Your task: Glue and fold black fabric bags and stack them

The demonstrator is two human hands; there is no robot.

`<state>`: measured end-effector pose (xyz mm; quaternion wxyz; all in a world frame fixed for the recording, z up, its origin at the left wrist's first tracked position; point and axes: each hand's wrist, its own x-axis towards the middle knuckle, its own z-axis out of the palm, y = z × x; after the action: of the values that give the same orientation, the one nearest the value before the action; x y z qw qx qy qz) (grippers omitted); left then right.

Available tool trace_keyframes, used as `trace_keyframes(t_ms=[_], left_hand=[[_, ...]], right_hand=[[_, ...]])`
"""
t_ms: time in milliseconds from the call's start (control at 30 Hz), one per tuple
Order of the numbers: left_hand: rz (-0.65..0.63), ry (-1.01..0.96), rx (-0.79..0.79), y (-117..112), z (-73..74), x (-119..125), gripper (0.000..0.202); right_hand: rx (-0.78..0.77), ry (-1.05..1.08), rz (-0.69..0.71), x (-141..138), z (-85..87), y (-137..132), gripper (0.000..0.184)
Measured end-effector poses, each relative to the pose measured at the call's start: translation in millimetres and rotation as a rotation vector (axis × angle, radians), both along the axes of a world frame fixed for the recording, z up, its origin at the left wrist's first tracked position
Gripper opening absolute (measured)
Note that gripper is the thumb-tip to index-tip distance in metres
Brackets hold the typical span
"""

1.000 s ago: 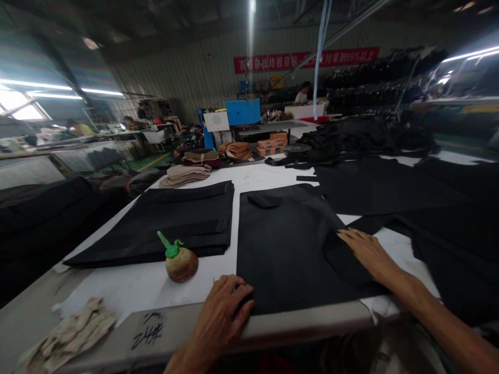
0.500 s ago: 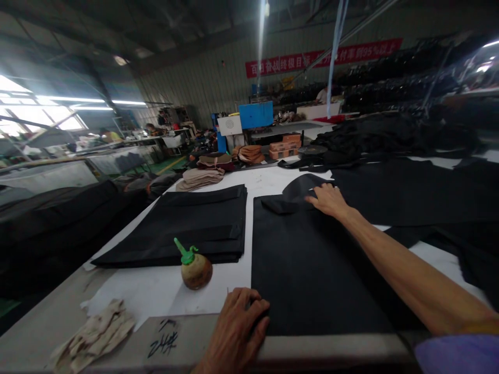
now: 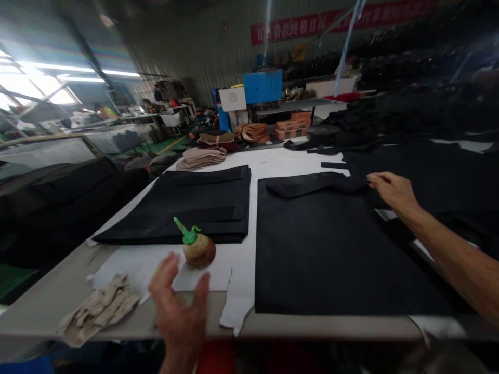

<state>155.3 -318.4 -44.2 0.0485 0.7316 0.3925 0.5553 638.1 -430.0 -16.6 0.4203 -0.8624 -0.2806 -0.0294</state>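
Observation:
A flat black fabric panel (image 3: 335, 249) lies on the white-covered table (image 3: 273, 161) in front of me, with a folded flap along its far edge. My right hand (image 3: 392, 189) rests at the panel's far right corner, fingers curled on the cloth edge. My left hand (image 3: 177, 306) hovers above the table's near edge with fingers spread, holding nothing, just short of a round brown bottle with a green nozzle (image 3: 197, 246).
A stack of folded black fabric (image 3: 187, 205) lies left of the panel. A crumpled beige rag (image 3: 99, 309) sits at the near left edge. Tan cloth piles (image 3: 200, 156) and heaps of black cloth (image 3: 390, 124) lie farther back. People work at distant tables.
My left hand lifted off the panel's near left corner and moved left toward the bottle. My right hand slid from the flap's middle to the far right corner.

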Motion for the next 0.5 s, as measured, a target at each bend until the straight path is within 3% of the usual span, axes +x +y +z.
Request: trace_keyframes(t_ms=[100,233,300,400,500], left_hand=[[0.111,-0.078,-0.282,36.3,7.8,-10.1,0.090],[0.009,-0.003,-0.505,65.8,16.0,-8.0,0.107],[-0.036,0.037,-0.552,68.3,21.6,-3.2,0.098],[-0.070,0.181,-0.598,64.4,30.9,2.1,0.063],[-0.005,0.357,-0.568,63.4,31.5,-3.3,0.040]], right_hand=[[0.107,0.169,0.103,-38.2,-1.8,-32.9,0.028],[0.142,0.340,0.203,-96.2,-16.8,-77.5,0.033],[0.156,0.379,0.203,-116.0,-26.7,-98.4,0.036],[0.258,0.388,0.085,-133.7,-37.6,-129.1,0.034],[0.351,0.413,-0.033,-151.2,-41.3,-159.0,0.034]])
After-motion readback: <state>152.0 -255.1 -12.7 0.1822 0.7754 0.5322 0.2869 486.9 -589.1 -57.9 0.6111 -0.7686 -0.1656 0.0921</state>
